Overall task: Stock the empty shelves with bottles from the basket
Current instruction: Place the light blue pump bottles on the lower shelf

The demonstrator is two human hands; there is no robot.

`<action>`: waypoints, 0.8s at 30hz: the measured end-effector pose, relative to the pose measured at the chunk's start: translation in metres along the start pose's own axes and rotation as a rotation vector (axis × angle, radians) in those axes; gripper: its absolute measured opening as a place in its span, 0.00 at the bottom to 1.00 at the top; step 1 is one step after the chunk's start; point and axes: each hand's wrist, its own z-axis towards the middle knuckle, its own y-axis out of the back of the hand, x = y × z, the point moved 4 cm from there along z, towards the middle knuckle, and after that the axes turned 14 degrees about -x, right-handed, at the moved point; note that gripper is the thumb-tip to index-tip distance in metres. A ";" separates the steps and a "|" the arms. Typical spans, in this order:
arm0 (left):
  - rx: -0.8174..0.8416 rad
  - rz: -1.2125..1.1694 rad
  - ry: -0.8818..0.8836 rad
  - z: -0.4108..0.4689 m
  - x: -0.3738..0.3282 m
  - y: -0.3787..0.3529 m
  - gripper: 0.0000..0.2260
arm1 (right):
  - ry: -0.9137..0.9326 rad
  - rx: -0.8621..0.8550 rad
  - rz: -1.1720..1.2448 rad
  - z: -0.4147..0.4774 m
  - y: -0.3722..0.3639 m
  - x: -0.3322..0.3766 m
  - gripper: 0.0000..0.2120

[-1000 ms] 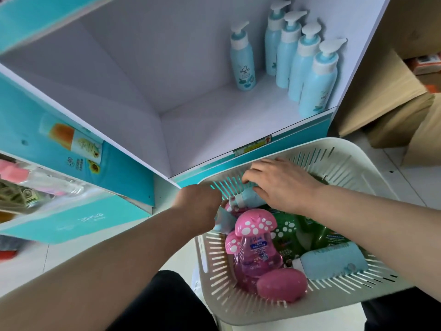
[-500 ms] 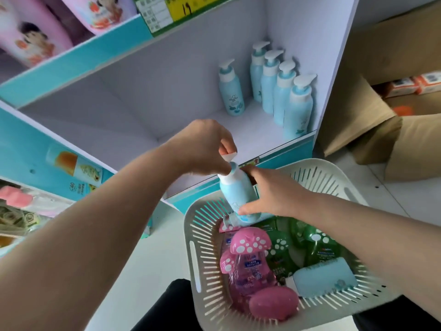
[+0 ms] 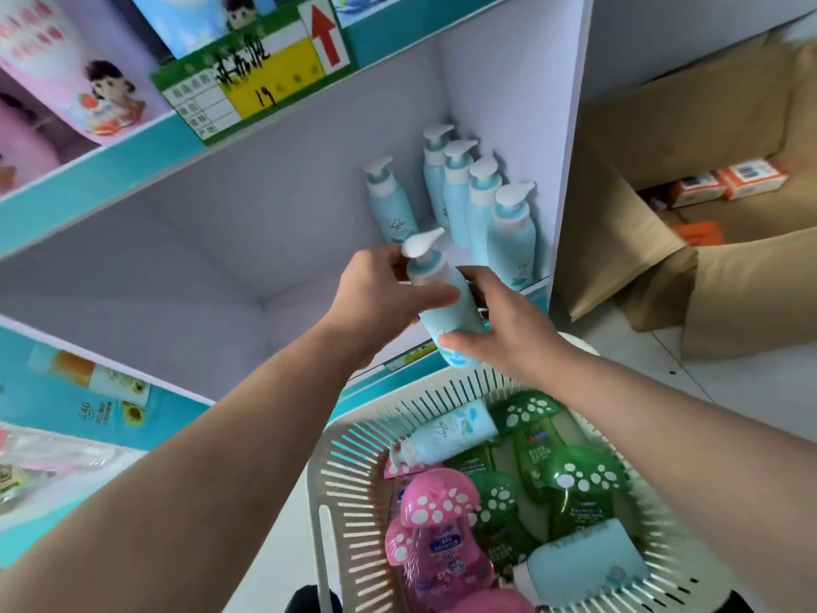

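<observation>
held bottle (image 3: 446, 314): pale blue pump bottle with a white pump head; in the air in front of the shelf's front edge, above the far rim of the basket; tilted, pump head up and left, base down and right
left hand (image 3: 376, 294): grips the upper part of the held bottle; thumb (image 3: 426, 298) lies across the near side just under the collar; the other fingers curl behind the neck, mostly hidden
right hand (image 3: 508, 329): grips the lower part of the held bottle; thumb (image 3: 455, 342) pressed on the near side beside the printed mark; fingers wrapped round the far side, tips hidden
shelf (image 3: 247, 241): white inside, teal front edge; left and middle of its floor bare
standing bottles (image 3: 482, 205): five of the same kind, upright at the right end of the shelf; four in a row along the right wall, one apart to their left; the held bottle's pump head shows in front of that lone one
basket (image 3: 329, 546): white, slotted sides, below both hands
lying blue bottles (image 3: 451, 431): two on their sides in the basket, one at the far side, one at the near right
green bottles (image 3: 574, 475): spotted mushroom caps, middle and right of the basket
pink bottles (image 3: 437, 506): spotted mushroom caps, near left of the basket
price tag (image 3: 252, 81): green, yellow and white with a red arrow, on the edge of the level above
cardboard boxes (image 3: 654, 139): brown, open, on the floor right of the shelf
</observation>
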 end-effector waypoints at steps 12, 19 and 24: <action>-0.284 0.178 -0.037 0.075 0.023 -0.021 0.17 | 0.309 0.029 -0.801 0.014 -0.003 -0.045 0.16; -0.294 0.080 -0.017 0.075 0.047 -0.039 0.28 | 0.401 -0.021 -0.838 0.011 -0.005 -0.050 0.17; -0.378 0.047 0.000 0.079 0.055 -0.053 0.31 | 0.435 -0.058 -0.847 0.013 -0.004 -0.054 0.16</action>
